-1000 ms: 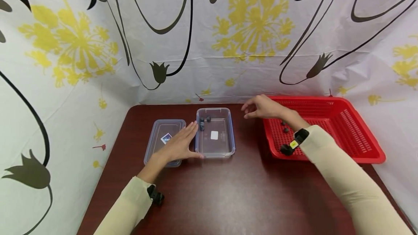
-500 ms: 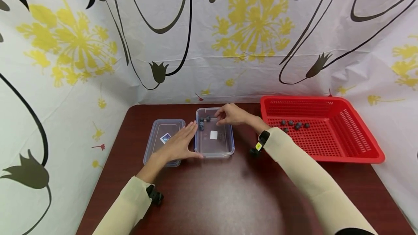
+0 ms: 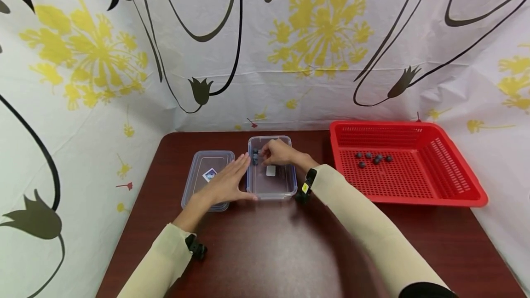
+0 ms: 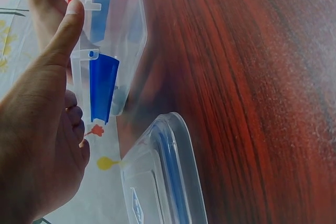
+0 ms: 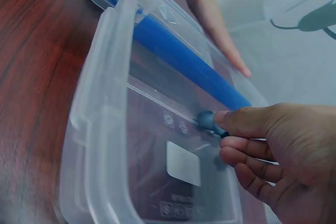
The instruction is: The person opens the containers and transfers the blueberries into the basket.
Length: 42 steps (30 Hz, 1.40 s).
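A clear plastic container (image 3: 275, 188) with blue side clips stands at the table's middle. Several blueberries (image 3: 255, 160) lie along its left side. My left hand (image 3: 225, 186) spans that side with straight fingers and thumb, touching the rim; in the left wrist view the thumb (image 4: 68, 27) lies along the edge. My right hand (image 3: 279, 152) reaches into the container from the right. In the right wrist view its thumb and curled fingers (image 5: 247, 153) pinch a dark blueberry (image 5: 223, 134), mostly hidden, right beside other blueberries (image 5: 206, 120) on the container floor.
The container's clear lid (image 3: 198, 182) lies flat to the left, partly under my left hand. A red perforated basket (image 3: 418, 187) holding several blueberries (image 3: 377, 160) stands at the right. Behind the brown table (image 3: 265, 247) hangs a patterned white cloth (image 3: 256, 59).
My right hand has moved left from beside the red basket, over the container's right rim and into the container near its blueberries. My left hand stays in place at the container's left side.
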### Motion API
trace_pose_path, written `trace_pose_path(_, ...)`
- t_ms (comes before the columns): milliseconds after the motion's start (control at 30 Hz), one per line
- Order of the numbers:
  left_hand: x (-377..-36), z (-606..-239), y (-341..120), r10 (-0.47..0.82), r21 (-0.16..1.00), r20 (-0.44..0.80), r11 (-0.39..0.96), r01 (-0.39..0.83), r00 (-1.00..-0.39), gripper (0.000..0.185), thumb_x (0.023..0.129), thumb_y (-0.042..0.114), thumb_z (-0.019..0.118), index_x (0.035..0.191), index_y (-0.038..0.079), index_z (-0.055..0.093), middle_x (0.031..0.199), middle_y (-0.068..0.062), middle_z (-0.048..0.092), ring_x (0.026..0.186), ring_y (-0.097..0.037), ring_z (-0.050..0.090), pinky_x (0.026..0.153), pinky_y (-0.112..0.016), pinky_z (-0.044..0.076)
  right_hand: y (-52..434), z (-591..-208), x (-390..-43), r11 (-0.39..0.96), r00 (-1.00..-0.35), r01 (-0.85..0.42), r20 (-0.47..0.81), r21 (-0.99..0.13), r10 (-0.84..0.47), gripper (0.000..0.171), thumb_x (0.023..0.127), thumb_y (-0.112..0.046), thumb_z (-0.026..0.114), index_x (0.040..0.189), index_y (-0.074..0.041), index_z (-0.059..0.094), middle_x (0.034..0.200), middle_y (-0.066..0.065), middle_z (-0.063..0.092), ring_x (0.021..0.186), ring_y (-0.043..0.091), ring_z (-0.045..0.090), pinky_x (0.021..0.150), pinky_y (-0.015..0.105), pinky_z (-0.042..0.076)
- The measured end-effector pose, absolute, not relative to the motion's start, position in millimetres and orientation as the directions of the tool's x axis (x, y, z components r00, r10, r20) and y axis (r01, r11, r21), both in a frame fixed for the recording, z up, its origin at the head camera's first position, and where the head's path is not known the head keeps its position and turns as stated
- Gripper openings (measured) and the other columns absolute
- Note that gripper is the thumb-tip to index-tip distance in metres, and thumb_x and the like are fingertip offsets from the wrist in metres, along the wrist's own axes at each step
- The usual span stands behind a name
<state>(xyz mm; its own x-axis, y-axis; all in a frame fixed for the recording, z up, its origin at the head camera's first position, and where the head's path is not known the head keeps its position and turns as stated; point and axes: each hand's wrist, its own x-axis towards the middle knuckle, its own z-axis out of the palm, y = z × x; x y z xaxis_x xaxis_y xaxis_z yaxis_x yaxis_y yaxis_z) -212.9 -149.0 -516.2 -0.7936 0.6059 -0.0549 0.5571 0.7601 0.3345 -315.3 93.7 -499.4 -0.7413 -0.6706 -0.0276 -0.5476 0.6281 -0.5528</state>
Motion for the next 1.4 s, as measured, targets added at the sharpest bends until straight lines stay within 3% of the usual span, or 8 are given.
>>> trace_pose_path(267,-212,-516,-151,0.614,0.344,-0.046,0.75,0.565,-0.788,0.127,0.086,0.074,0.073,0.169,0.003,0.009,0.178,-0.015,0.005,0.165,-0.029,0.005,0.132,-0.051,0.015,80,-515,-315,0.675,-0.78,-0.496,-0.062,-0.545,-0.623,0.019,0.088,-0.01,0.084,0.104,-0.001,0.08,0.086,0.004,0.076,0.074,0.01,0.065,0.071,0.025,0.054)
trace_pose_path(467,-212,-515,-152,0.617,0.346,-0.032,0.745,0.57,-0.787,0.126,0.086,0.072,0.075,0.169,0.0,0.013,0.178,-0.016,0.006,0.165,-0.03,0.006,0.131,-0.052,0.016,73,-525,-313,0.696,-0.825,-0.464,-0.02,-0.549,-0.565,0.017,0.085,-0.014,0.089,0.097,-0.005,0.08,0.079,-0.001,0.074,0.069,0.008,0.061,0.064,0.023,0.048)
trace_pose_path(800,-213,-516,-151,0.618,0.348,-0.039,0.745,0.569,-0.785,0.126,0.086,0.072,0.075,0.169,0.001,0.012,0.178,-0.016,0.005,0.165,-0.029,0.005,0.132,-0.051,0.015,66,-534,-310,0.743,-0.861,-0.439,-0.001,-0.506,-0.509,0.014,0.09,-0.018,0.086,0.102,-0.011,0.083,0.087,-0.001,0.079,0.08,0.013,0.072,0.071,0.032,0.058)
trace_pose_path(1100,-215,-520,-151,0.618,0.334,-0.039,0.748,0.573,-0.785,0.127,0.085,0.074,0.074,0.169,0.001,0.012,0.178,-0.016,0.005,0.165,-0.029,0.005,0.132,-0.05,0.015,70,-524,-306,0.698,-0.83,-0.476,0.011,-0.534,-0.558,0.017,0.091,-0.013,0.084,0.106,-0.005,0.083,0.093,0.005,0.08,0.082,0.015,0.075,0.074,0.03,0.061)
trace_pose_path(1400,-216,-518,-151,0.606,0.324,-0.066,0.764,0.558,-0.793,0.129,0.085,0.078,0.071,0.169,0.002,0.009,0.178,-0.013,0.001,0.165,-0.027,0.002,0.132,-0.049,0.015,91,-489,-305,0.603,-0.732,-0.596,0.052,-0.53,-0.679,0.015,0.09,-0.01,0.083,0.103,-0.002,0.08,0.091,0.006,0.079,0.08,0.014,0.072,0.076,0.029,0.06)
